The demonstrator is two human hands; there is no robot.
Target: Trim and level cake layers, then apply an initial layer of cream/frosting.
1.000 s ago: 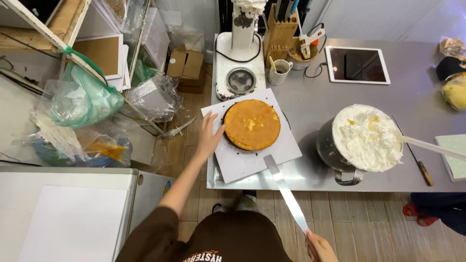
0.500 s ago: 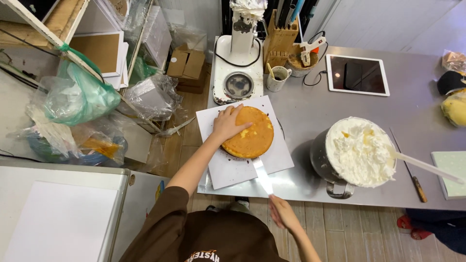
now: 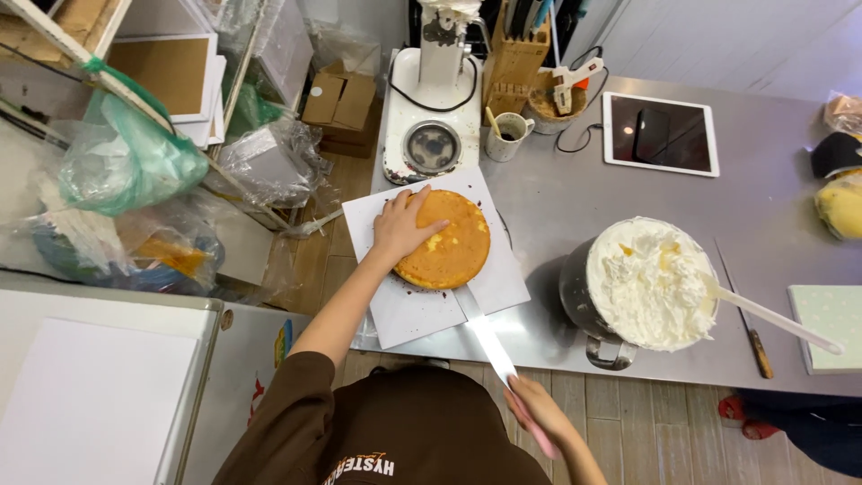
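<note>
Left hand (image 3: 401, 226) lies flat, fingers spread, on the round sponge cake (image 3: 446, 239); right hand (image 3: 539, 409) grips the long knife (image 3: 488, 334), its blade at the cake's near edge.

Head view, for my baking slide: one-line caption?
Left hand steadies sponge cake; right hand holds long knife against it.
</note>
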